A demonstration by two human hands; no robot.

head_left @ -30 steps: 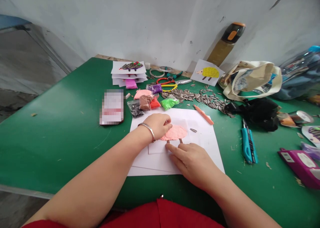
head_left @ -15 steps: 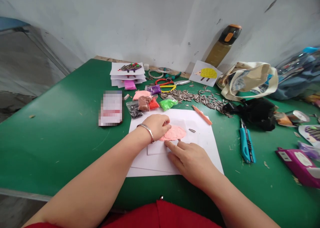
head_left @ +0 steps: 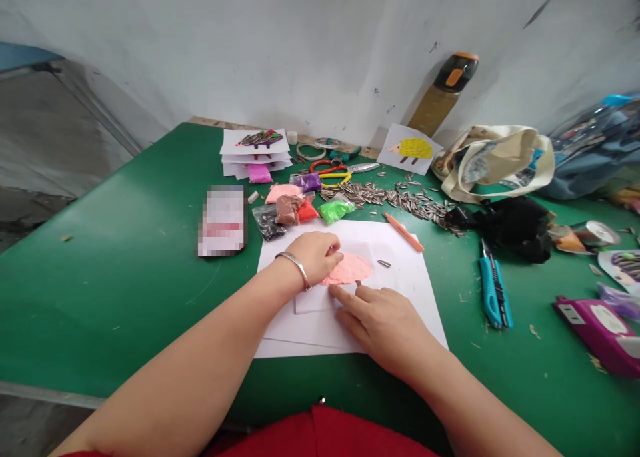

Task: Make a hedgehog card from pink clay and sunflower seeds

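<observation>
A flat oval of pink modelling clay (head_left: 353,268) lies on a small white card (head_left: 313,301), on top of larger white sheets (head_left: 415,310). At the oval's left end is my left hand (head_left: 316,253), its fingers curled in; whatever the fingertips hold is hidden. My right hand (head_left: 380,317) rests on the paper, holding nothing, with the index finger stretched to the oval's lower edge. A short dark stroke shows beneath the clay beside that hand. One sunflower seed (head_left: 384,263) lies to the right of the oval.
Bagged clay (head_left: 289,210) and loose sunflower seeds (head_left: 415,200) lie behind the paper. An orange pen (head_left: 404,231) crosses its far right corner. Farther right are a blue utility knife (head_left: 494,287) and a tote bag (head_left: 500,167). A hedgehog picture (head_left: 410,149) leans near a bottle (head_left: 443,93).
Both hands stay nearly in place at the pink clay. The whole view has shifted slightly; objects on the table have not moved.
</observation>
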